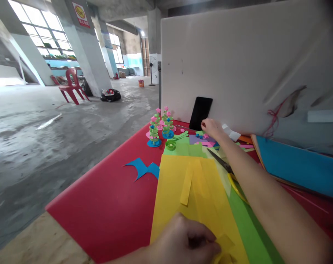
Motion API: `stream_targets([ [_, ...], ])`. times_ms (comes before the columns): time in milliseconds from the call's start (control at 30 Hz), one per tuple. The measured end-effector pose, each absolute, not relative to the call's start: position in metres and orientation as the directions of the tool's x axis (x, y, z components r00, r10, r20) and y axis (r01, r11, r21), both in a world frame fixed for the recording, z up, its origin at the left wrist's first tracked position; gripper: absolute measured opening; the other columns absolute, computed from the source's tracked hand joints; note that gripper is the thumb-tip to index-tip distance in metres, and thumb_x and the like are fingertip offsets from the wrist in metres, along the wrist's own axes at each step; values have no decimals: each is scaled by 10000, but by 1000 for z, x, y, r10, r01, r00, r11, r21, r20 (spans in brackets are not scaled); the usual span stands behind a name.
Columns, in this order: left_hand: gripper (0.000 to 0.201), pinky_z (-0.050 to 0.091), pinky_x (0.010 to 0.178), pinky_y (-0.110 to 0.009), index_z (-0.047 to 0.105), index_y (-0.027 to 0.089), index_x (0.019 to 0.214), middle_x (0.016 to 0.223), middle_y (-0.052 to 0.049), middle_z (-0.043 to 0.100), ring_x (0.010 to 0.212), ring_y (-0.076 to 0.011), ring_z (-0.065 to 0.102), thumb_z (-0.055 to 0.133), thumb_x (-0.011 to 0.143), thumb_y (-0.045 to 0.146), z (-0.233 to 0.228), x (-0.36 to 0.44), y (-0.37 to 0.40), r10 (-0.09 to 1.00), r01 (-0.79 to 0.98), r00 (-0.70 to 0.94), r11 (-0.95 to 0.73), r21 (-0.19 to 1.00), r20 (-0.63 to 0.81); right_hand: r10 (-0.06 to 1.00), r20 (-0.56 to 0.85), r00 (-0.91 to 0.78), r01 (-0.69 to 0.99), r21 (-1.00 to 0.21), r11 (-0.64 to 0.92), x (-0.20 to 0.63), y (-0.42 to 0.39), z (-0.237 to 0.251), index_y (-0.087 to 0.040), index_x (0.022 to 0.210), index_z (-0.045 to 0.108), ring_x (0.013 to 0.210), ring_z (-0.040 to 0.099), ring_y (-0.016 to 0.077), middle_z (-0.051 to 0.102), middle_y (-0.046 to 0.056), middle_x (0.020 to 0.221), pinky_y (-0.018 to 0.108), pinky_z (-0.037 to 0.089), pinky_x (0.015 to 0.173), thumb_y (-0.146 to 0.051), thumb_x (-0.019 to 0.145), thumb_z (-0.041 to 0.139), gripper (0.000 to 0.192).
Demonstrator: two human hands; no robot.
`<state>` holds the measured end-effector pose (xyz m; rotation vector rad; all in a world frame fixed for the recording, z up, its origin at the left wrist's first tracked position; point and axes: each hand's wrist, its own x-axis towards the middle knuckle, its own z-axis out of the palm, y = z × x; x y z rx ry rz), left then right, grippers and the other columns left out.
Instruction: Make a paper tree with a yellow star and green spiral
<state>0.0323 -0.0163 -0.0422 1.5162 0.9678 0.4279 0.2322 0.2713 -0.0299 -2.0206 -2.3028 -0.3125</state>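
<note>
My left hand (184, 238) is closed at the bottom, its fingertips pinched on a small yellow paper piece (225, 244), which is partly hidden. Beneath it lies a large yellow sheet (166, 198) with a loose yellow paper strip (186, 185) on it. My right hand (212, 129) is stretched far forward, its fingers curled together; whatever they hold, if anything, cannot be seen. Near it are a purple paper (193, 139) bearing small blue and pink stars, and a black tablet (201, 113) leaning on the white board. Scissors (220, 160) with yellow handles lie under my right forearm.
Several green spiral paper trees (154, 135) with pink stars stand at the far left of the red table cover (106, 209). A blue paper cutout (143, 168) lies in front of them. Blue sheets (301, 161) are stacked at right. A white board (224, 62) rises behind.
</note>
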Motion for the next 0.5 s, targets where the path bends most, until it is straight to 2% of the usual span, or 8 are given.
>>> stream_targets([
  [167, 261, 216, 379, -161, 713, 60, 770, 471, 28, 386, 427, -39, 323, 550, 704, 253, -44, 33, -17, 768, 333, 584, 68, 941, -262, 957, 249, -150, 988, 19, 150, 235, 270, -26, -161, 1098, 517, 910, 560, 175, 545, 71, 1095, 378, 485, 762, -310, 858, 495, 283],
  [300, 256, 220, 383, -163, 716, 65, 782, 475, 27, 391, 426, -40, 325, 559, 700, 249, -41, 32, -16, 764, 335, 588, 70, 940, -267, 911, 374, -176, 974, -69, 216, 226, 272, -14, -158, 1092, 520, 899, 564, 172, 550, 69, 1082, 372, 489, 752, -309, 857, 498, 280],
  [400, 254, 229, 390, -168, 717, 66, 780, 486, 20, 403, 435, -45, 337, 561, 697, 248, -40, 32, -17, 765, 344, 583, 74, 936, -275, 825, 540, -168, 949, -138, 284, 210, 273, 8, -150, 1079, 525, 886, 567, 170, 559, 66, 1061, 371, 488, 748, -313, 857, 498, 277],
  [500, 256, 225, 389, -174, 716, 67, 766, 481, 21, 395, 437, -49, 333, 560, 698, 258, -43, 32, -17, 768, 345, 579, 74, 936, -274, 674, 732, -97, 910, -209, 359, 195, 272, 43, -151, 1069, 526, 848, 574, 158, 574, 57, 1013, 362, 484, 740, -327, 866, 478, 273],
])
